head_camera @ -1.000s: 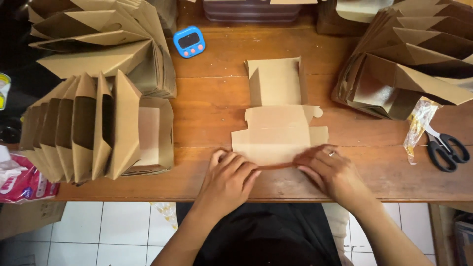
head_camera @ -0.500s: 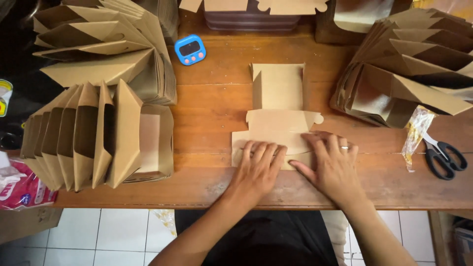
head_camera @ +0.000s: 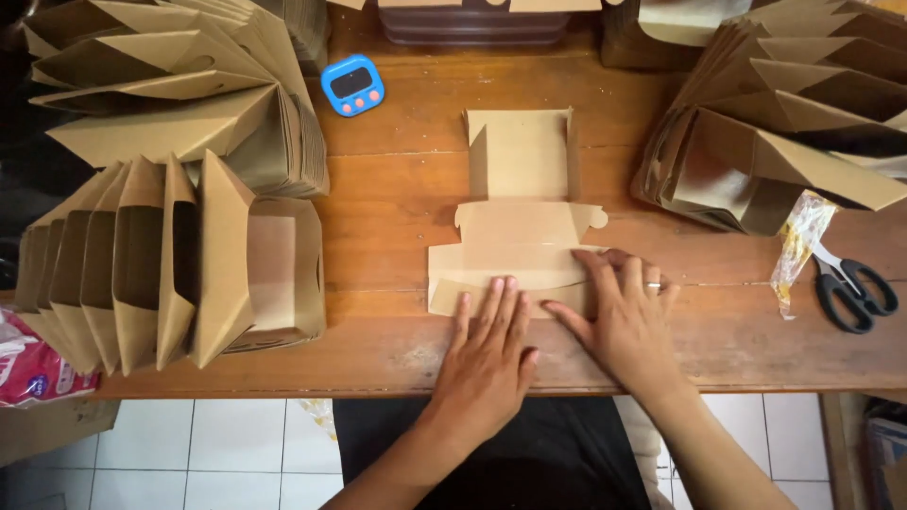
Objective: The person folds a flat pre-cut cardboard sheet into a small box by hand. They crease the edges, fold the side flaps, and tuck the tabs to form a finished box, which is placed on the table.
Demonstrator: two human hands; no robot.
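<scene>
A flat brown cardboard box blank [head_camera: 518, 222] lies in the middle of the wooden table [head_camera: 397, 217], its far flaps partly raised. My left hand [head_camera: 489, 349] presses flat on the blank's near edge, fingers together and pointing away from me. My right hand [head_camera: 624, 316], with a ring on one finger, rests flat beside it on the blank's near right corner. Neither hand grips anything.
Nested folded cardboard boxes [head_camera: 170, 255] stand in rows at the left, with another pile [head_camera: 179, 85] behind them and more stacked at the right [head_camera: 784, 123]. A blue timer [head_camera: 352, 85], black scissors [head_camera: 850, 288] and a plastic wrapper [head_camera: 798, 246] lie on the table.
Both hands slid forward from the table's front edge onto the near flap of the blank and now press it flat. The blank itself stayed in place.
</scene>
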